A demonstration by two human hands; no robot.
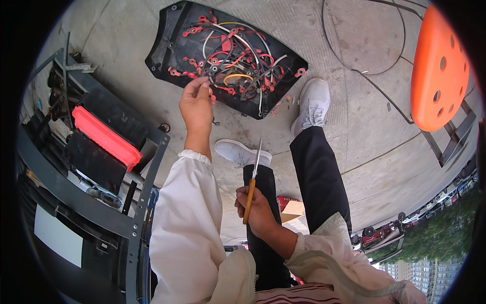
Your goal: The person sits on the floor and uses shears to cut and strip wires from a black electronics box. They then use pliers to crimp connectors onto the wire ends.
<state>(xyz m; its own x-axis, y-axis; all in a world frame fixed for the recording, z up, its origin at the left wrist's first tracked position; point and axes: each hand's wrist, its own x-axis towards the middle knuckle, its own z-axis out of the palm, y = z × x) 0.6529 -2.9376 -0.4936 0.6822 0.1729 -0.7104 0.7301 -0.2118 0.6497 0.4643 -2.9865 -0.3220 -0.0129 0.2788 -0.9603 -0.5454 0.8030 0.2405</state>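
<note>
My left hand [196,104] reaches to the near edge of a black plastic panel [169,38], its thumb and fingertips pinched together. Whatever lies between those fingertips is too small to make out; a red-sleeved piece shows right beside them. Heaped on the panel is a tangle of short cables [238,61], black, white, red and yellow, several with red-sleeved ring terminals. Closer to my body, my right hand [260,213] is closed round the yellow-orange handle of a knife [251,190]. Its narrow metal blade points up and away, apart from the cables.
An orange plastic seat [439,71] with round holes stands on a metal frame at the right. Dark metal framing [139,218] with a red bar [106,137] fills the left. My shoes [313,101] rest on concrete near the panel. A loose black cable [387,104] curves across the ground.
</note>
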